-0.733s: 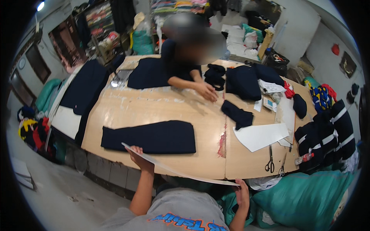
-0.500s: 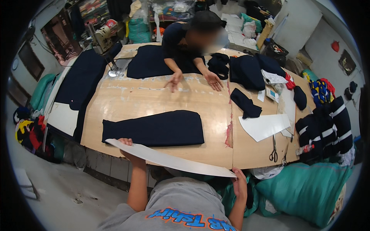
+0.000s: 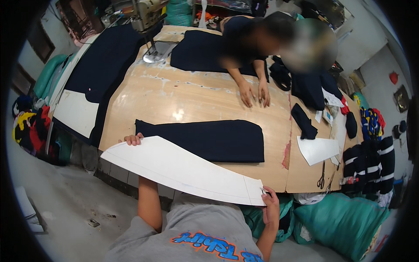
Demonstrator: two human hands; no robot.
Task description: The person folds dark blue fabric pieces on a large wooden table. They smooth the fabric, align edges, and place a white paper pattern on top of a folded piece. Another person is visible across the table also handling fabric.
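Observation:
Held in both hands is a long, curved white pattern piece (image 3: 174, 170), its face toward me, with thin lines drawn on it. My left hand (image 3: 133, 139) grips its upper edge near the wide left end, fingers curled over. My right hand (image 3: 270, 203) grips the narrow right end. Just beyond it, a folded navy fabric piece (image 3: 227, 137) lies on the wooden table (image 3: 183, 100), partly hidden by the pattern. A smaller white pattern piece (image 3: 316, 148) lies to the right, near black scissors (image 3: 322, 181).
Across the table, a co-worker (image 3: 242, 52) leans forward, hands on the surface. A sewing machine (image 3: 146, 19) and navy fabric (image 3: 96, 56) occupy the left. Navy bundles (image 3: 307, 91) are on the right; green sacks (image 3: 336, 225) sit below the right edge.
The pattern piece has turned from nearly edge-on to show its broad face, my left hand shifting left and up. The co-worker's hands have come together, resting on the table. The view has also shifted.

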